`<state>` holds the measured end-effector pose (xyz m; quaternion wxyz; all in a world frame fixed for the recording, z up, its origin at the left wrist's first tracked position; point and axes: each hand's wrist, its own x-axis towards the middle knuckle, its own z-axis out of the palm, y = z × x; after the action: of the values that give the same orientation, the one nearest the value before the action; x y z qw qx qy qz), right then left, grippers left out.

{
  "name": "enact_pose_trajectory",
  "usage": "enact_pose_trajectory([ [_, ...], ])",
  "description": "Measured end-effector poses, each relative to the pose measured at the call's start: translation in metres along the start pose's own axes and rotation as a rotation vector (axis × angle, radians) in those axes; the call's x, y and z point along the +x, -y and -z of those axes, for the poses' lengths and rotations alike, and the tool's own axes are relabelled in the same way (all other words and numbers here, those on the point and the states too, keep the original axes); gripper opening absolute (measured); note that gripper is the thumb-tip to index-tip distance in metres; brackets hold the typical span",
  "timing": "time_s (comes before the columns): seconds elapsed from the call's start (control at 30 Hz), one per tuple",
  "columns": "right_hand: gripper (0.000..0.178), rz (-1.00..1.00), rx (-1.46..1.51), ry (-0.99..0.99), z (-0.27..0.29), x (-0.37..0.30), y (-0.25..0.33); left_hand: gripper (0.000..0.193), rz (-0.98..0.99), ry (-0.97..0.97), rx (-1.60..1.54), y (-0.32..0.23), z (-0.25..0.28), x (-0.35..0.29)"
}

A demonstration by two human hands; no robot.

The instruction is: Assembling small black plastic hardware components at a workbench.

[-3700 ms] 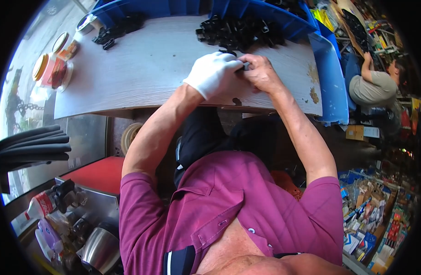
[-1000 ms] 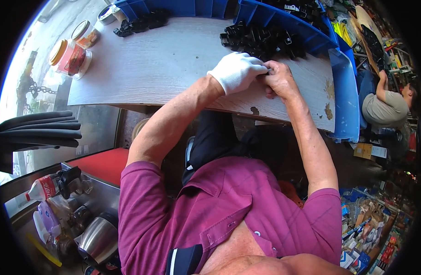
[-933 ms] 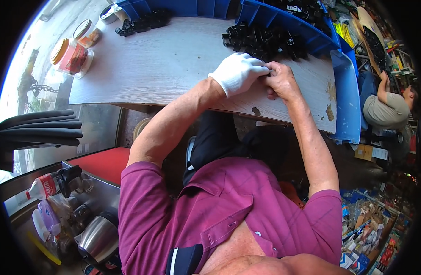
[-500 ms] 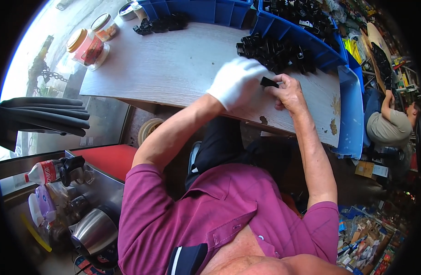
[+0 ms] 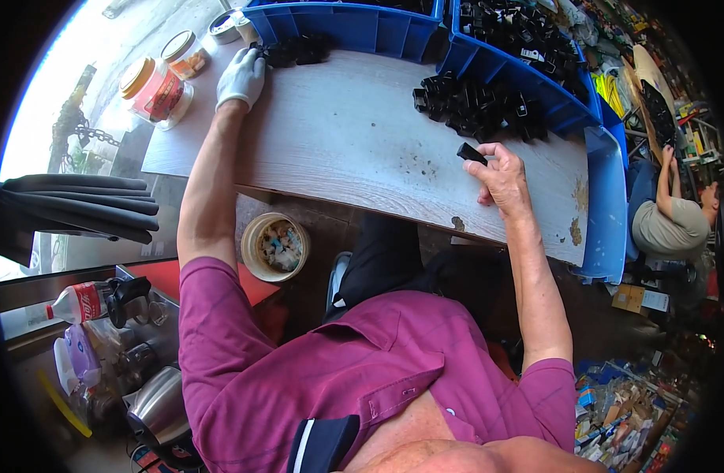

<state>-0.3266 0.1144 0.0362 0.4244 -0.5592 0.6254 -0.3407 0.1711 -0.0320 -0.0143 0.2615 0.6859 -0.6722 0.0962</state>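
Note:
My left hand, in a white glove, reaches to the far left of the table. Its fingers are drawn together over the left end of a small row of black plastic parts; the glove hides what is in them. My bare right hand is above the right part of the table, pinching one small black plastic part between thumb and fingers. Beyond it lies a larger heap of black plastic parts.
Blue bins line the table's far edge, one filled with black parts. Lidded jars stand at the far left. A bucket with scraps sits below the table's near edge. Another person is at work on the right.
My left hand has moved from beside my right hand to the small row at far left. My right hand has lowered slightly, still holding the black plastic part. More of the bucket shows.

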Motion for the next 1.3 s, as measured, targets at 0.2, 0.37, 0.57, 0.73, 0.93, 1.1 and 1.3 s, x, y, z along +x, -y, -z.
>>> enact_pose_trajectory([
  [0.2, 0.035, 0.015, 0.013, -0.007, -0.002, -0.002, 0.003, 0.032, -0.206, -0.102, -0.148, -0.055, 0.015, -0.047],
  [0.37, 0.035, 0.017, 0.044, -0.002, 0.000, -0.003, 0.000, 0.032, -0.121, -0.239, -0.461, -0.074, 0.024, -0.066],
  [0.57, 0.037, 0.040, 0.073, -0.004, -0.001, -0.005, -0.002, 0.032, 0.163, -0.196, -0.478, -0.046, 0.041, -0.062],
  [0.73, 0.039, 0.040, 0.044, -0.033, -0.002, -0.007, 0.000, 0.035, -0.153, -0.053, -0.186, -0.061, 0.047, -0.055],
  [0.93, 0.042, 0.078, 0.039, -0.044, 0.002, -0.009, -0.007, 0.025, -0.307, 0.030, 0.023, -0.072, 0.051, -0.049],
  [1.1, 0.043, 0.076, 0.074, -0.021, 0.001, -0.005, -0.006, 0.020, -0.140, -0.016, 0.073, -0.060, 0.038, -0.050],
  [1.3, 0.044, 0.003, 0.200, -0.036, 0.009, -0.006, -0.008, 0.018, 0.024, -0.094, 0.101, -0.066, 0.033, -0.053],
])
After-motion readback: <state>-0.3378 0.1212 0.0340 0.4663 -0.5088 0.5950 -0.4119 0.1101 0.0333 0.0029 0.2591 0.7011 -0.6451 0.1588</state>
